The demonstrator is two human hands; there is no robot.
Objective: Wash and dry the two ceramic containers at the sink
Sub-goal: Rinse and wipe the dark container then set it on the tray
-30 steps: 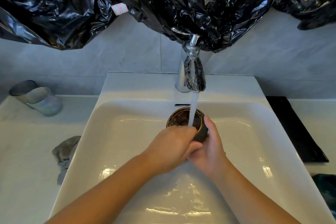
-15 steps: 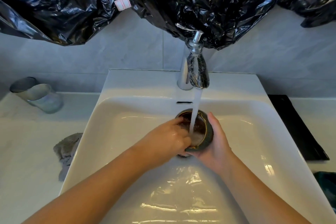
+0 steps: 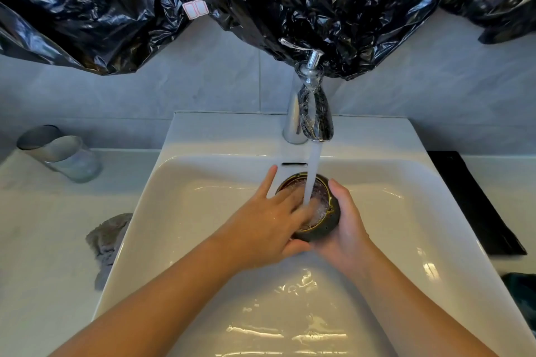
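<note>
Head view: left hand (image 3: 261,226) fingertips blurred inside container (image 3: 329,226).

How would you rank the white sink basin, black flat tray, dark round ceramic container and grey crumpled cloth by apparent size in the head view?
1. White sink basin
2. Black flat tray
3. Dark round ceramic container and grey crumpled cloth: alike; container partly hidden.

2 bare forearms are showing from the lower edge of the frame up to its middle, uncovered along their whole visible length. The left hand (image 3: 261,229) and right hand (image 3: 345,229) are going bare too, the left one's back glistening wet.
</note>
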